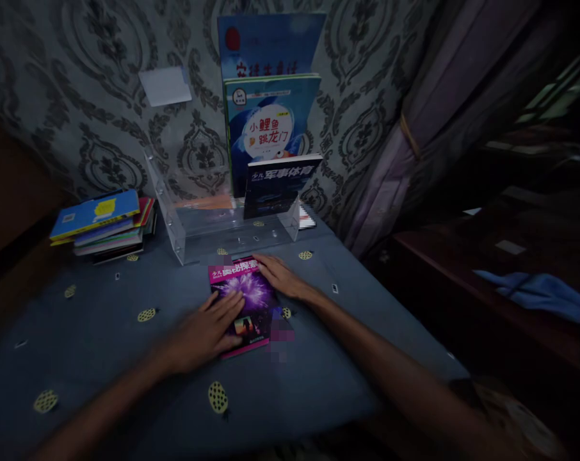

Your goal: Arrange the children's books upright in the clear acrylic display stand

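The scene is dim and bluish, nearly black at right, with blocky patches beside the purple book (256,291).

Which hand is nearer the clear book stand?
Right. The right hand is just in front of the book stand, at the top right of the purple book; the left hand farther off, on its left side.

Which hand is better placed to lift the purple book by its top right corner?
Probably the right hand: its fingers are at that corner of the purple book, nearer the clear stand. The left hand lies across the cover's lower left side.
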Action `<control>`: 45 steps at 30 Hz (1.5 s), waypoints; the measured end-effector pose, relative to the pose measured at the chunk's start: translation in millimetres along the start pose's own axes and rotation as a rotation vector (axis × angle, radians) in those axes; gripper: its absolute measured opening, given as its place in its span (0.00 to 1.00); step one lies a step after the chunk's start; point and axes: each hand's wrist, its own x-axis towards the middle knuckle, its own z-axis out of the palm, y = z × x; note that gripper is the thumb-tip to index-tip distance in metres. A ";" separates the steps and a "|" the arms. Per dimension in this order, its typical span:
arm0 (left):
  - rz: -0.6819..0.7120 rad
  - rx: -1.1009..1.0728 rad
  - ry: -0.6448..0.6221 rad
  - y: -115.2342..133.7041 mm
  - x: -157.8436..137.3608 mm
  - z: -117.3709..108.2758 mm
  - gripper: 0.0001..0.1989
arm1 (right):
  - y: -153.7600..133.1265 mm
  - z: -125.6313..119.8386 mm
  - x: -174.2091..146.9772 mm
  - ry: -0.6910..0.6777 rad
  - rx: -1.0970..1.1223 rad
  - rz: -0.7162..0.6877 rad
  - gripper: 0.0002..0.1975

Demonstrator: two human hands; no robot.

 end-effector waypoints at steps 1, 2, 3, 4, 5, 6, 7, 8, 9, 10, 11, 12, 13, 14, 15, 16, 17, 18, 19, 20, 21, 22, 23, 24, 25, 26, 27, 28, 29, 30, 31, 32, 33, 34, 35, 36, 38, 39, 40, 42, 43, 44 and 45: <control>-0.014 0.008 0.001 -8.1 15.4 -1.2 0.33 | 0.8 -3.0 1.8 0.002 0.048 0.017 0.26; -0.030 0.018 0.003 -16.1 31.6 -2.2 0.33 | 1.6 -6.1 3.6 0.004 0.098 0.034 0.27; -0.039 0.028 0.003 -23.0 47.6 -2.8 0.32 | 2.5 -9.0 5.3 0.004 0.145 0.051 0.27; -0.054 0.038 0.005 -28.2 62.6 -3.1 0.32 | 3.5 -11.7 6.9 0.006 0.185 0.071 0.28; -0.071 0.052 0.006 -31.0 75.6 -2.9 0.33 | 4.3 -14.1 8.3 0.009 0.218 0.089 0.29; -0.080 0.065 0.007 -31.0 85.6 -2.2 0.33 | 5.0 -16.2 9.4 0.010 0.244 0.104 0.29; -0.079 0.075 0.008 -28.1 92.0 -0.9 0.33 | 5.6 -17.9 10.2 0.009 0.264 0.112 0.30; -0.060 0.080 0.009 -22.3 94.6 0.8 0.34 | 5.9 -19.4 10.8 0.006 0.277 0.113 0.30; -0.025 0.079 0.009 -14.1 93.5 2.7 0.34 | 6.1 -20.4 11.2 0.001 0.284 0.109 0.30; 0.025 0.070 0.004 -4.0 89.2 4.8 0.34 | 6.2 -21.2 11.5 -0.004 0.285 0.100 0.30; 0.084 0.056 -0.007 7.0 82.6 6.6 0.34 | 6.1 -21.6 11.7 -0.008 0.278 0.090 0.30; 0.141 0.037 -0.024 18.3 74.6 8.2 0.35 | 5.7 -21.7 11.7 -0.009 0.264 0.083 0.29; 0.193 0.017 -0.046 29.0 66.4 9.3 0.35 | 5.1 -21.4 11.6 -0.009 0.247 0.078 0.28; 0.230 0.001 -0.063 38.3 58.8 10.0 0.36 | 4.1 -20.8 11.3 -0.008 0.228 0.074 0.28; 0.254 -0.014 -0.075 45.9 52.5 10.4 0.36 | 2.5 -19.9 10.8 -0.004 0.205 0.070 0.27; 0.267 -0.024 -0.078 51.6 47.6 10.6 0.36 | 0.3 -18.7 10.0 0.001 0.173 0.065 0.26; 0.270 -0.032 -0.073 55.3 44.2 10.5 0.36 | -2.8 -17.3 8.9 0.007 0.131 0.060 0.25; 0.269 -0.039 -0.065 57.4 41.9 10.5 0.35 | -6.8 -15.8 7.4 0.013 0.079 0.053 0.24; 0.267 -0.047 -0.053 58.2 40.4 10.5 0.35 | -11.5 -14.2 5.6 0.019 0.020 0.046 0.23; 0.265 -0.056 -0.038 58.1 39.2 10.6 0.34 | -16.8 -12.5 3.5 0.020 -0.043 0.040 0.22; 0.261 -0.069 -0.015 57.7 38.0 10.8 0.32 | -22.6 -10.8 1.1 0.018 -0.103 0.037 0.22; 0.250 -0.084 0.023 57.1 36.8 11.3 0.30 | -28.6 -8.9 -1.6 0.013 -0.156 0.037 0.21; 0.232 -0.106 0.081 56.4 35.5 11.9 0.27 | -34.7 -6.9 -4.5 0.007 -0.201 0.042 0.21; 0.204 -0.136 0.154 55.8 34.1 12.6 0.24 | -40.6 -4.5 -7.7 -0.002 -0.239 0.049 0.21; 0.167 -0.173 0.235 55.3 33.0 13.5 0.20 | -46.5 -1.9 -11.4 -0.013 -0.269 0.057 0.21; 0.124 -0.213 0.312 54.6 32.1 14.7 0.19 | -52.2 1.1 -15.6 -0.023 -0.293 0.064 0.22; 0.078 -0.250 0.378 53.6 31.7 16.4 0.18 | -57.9 4.4 -20.4 -0.031 -0.310 0.072 0.23; 0.032 -0.278 0.429 52.1 31.6 18.9 0.18 | -63.5 7.8 -25.9 -0.042 -0.323 0.083 0.25; -0.012 -0.289 0.468 49.9 31.8 22.5 0.18 | -68.9 11.2 -32.0 -0.053 -0.329 0.092 0.26; -0.052 -0.279 0.508 46.9 32.4 27.3 0.18 | -74.1 14.4 -38.5 -0.068 -0.327 0.094 0.28; -0.087 -0.251 0.554 43.0 33.2 33.2 0.18 | -79.0 17.2 -45.3 -0.083 -0.321 0.089 0.29; -0.118 -0.211 0.601 38.3 34.2 39.9 0.17 | -83.3 19.4 -52.1 -0.093 -0.310 0.077 0.29; -0.147 -0.168 0.653 33.1 35.5 46.9 0.17 | -86.9 20.8 -58.6 -0.100 -0.298 0.062 0.30; -0.170 -0.131 0.688 27.5 37.0 53.5 0.17 | -89.5 21.5 -64.5 -0.101 -0.285 0.047 0.29; -0.186 -0.109 0.702 21.7 38.7 59.2 0.17 | -91.1 21.3 -69.7 -0.100 -0.270 0.033 0.29; -0.197 -0.097 0.698 15.8 40.7 63.4 0.17 | -91.7 20.3 -74.0 -0.103 -0.253 0.020 0.29; -0.215 -0.080 0.675 3.5 44.7 67.6 0.18 | -89.9 16.0 -80.2 -0.110 -0.221 -0.001 0.29; -0.238 -0.062 0.667 -3.0 46.3 67.8 0.18 | -87.9 13.0 -82.1 -0.112 -0.208 -0.006 0.30; -0.276 -0.036 0.663 -9.6 47.4 67.3 0.20 | -85.6 9.4 -83.3 -0.110 -0.199 -0.004 0.31; -0.387 0.024 0.645 -22.6 47.9 64.9 0.24 | -81.0 1.3 -83.4 -0.097 -0.189 0.030 0.33; -0.442 0.048 0.618 -28.3 47.3 63.3 0.27 | -79.2 -2.9 -82.3 -0.089 -0.187 0.063 0.33; -0.489 0.065 0.586 -33.0 46.3 61.7 0.29 | -77.8 -6.9 -80.6 -0.085 -0.187 0.103 0.34; -0.522 0.078 0.557 -36.4 45.2 60.1 0.31 | -76.8 -10.3 -78.3 -0.083 -0.188 0.145 0.34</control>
